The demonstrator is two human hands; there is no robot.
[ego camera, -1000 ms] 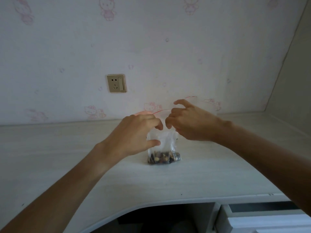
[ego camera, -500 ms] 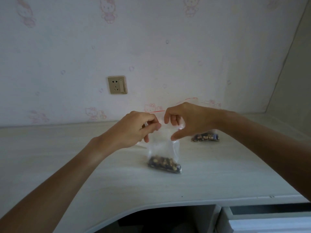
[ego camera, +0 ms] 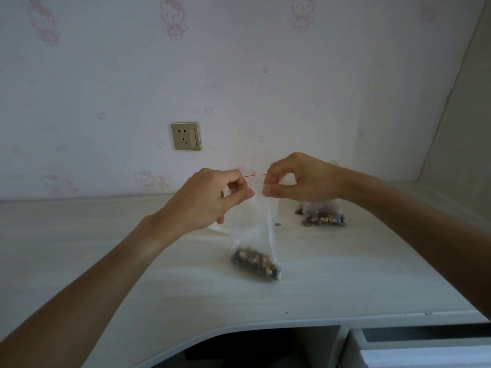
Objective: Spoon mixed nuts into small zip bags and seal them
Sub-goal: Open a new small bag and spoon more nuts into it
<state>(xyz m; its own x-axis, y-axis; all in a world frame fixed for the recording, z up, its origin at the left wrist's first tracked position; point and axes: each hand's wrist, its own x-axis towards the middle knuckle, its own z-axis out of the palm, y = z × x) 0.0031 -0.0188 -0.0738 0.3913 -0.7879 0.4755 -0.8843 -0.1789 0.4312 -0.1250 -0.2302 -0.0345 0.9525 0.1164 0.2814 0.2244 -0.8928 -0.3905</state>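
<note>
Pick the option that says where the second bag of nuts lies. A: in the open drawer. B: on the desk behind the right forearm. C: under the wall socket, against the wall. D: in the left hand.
B: the second bag of nuts lies on the desk, partly behind the right forearm, while both hands pinch the top of the nearer bag.

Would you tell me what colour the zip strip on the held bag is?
Red zip strip, clearest in the head view.

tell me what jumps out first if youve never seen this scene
Two bare hands meet mid-frame, the left hand and right hand pinching the red-lined top of a clear zip bag with mixed nuts at its bottom. Behind, under the right forearm, a second filled bag lies on the pale desk.
</note>
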